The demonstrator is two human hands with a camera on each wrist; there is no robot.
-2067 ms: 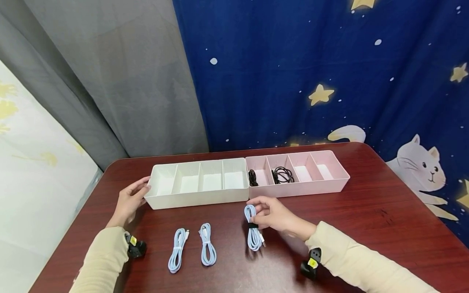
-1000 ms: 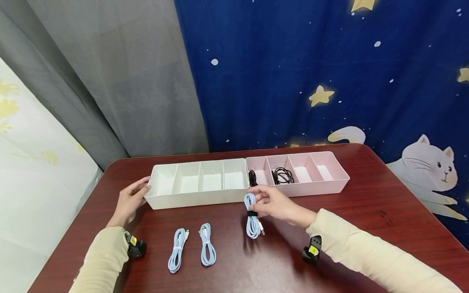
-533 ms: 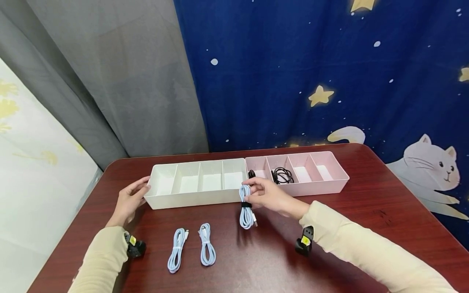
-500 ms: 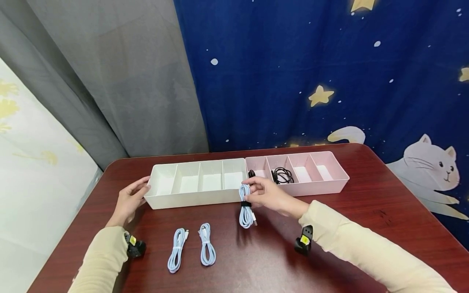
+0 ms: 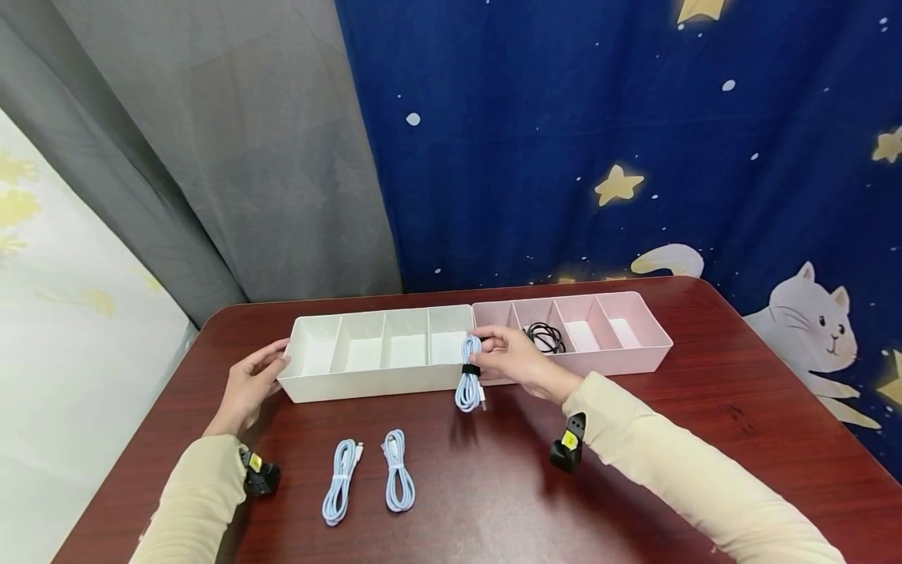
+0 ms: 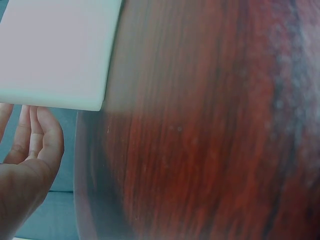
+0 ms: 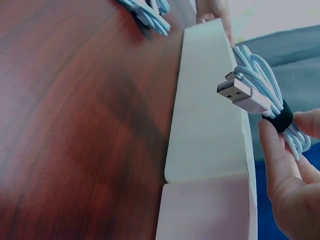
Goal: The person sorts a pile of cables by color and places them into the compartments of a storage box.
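My right hand [image 5: 521, 362] pinches a light blue USB cable [image 5: 467, 393], coiled and bound with a black strap, in front of where the two boxes meet. In the right wrist view its USB plug [image 7: 237, 92] points away from my fingers [image 7: 277, 155]. My left hand [image 5: 248, 388] touches the left end of the white four-part box [image 5: 380, 382]; in the left wrist view its fingers [image 6: 50, 132] reach up against the box end, fairly straight. Two more coiled light blue cables, a left one [image 5: 340, 482] and a right one [image 5: 398, 474], lie on the table.
A pink divided box [image 5: 613, 360] stands end to end with the white one. A coiled black cable [image 5: 546, 337] lies in its second compartment; my right hand mostly hides the first. The dark red table [image 5: 705, 439] ends at a curtain [image 5: 493, 157] behind.
My right hand has carried the light blue cable up and slightly left, from over the table to the boxes' front edge. The left hand and the other two light blue cables have stayed put.
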